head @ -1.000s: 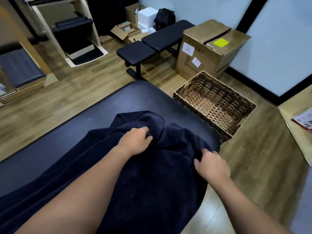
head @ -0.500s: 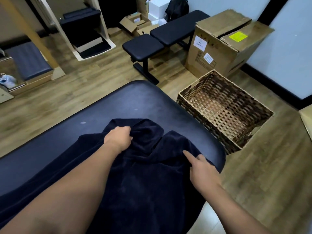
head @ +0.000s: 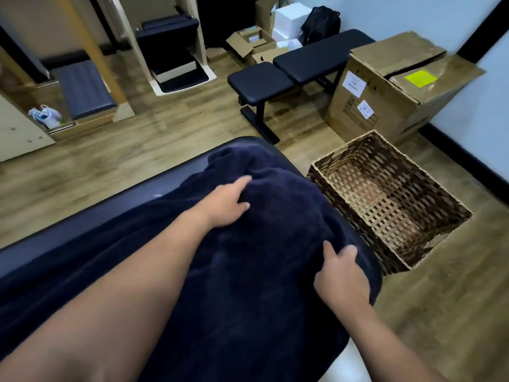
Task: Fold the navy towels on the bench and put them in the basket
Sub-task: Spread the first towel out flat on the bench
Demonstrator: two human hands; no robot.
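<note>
Covering bench (head: 82,216): navy towel (head: 248,271) | wood floor (head: 110,161) | wicker basket (head: 429,232) beside

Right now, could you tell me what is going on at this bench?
A person is working a navy towel spread over the end of the padded bench. The left hand lies on the towel with fingers spread, and the right hand rests at its edge near the bench corner. The towel is rumpled, not yet folded. The wicker basket stands on the floor beside the bench, with no towel in it.
</note>
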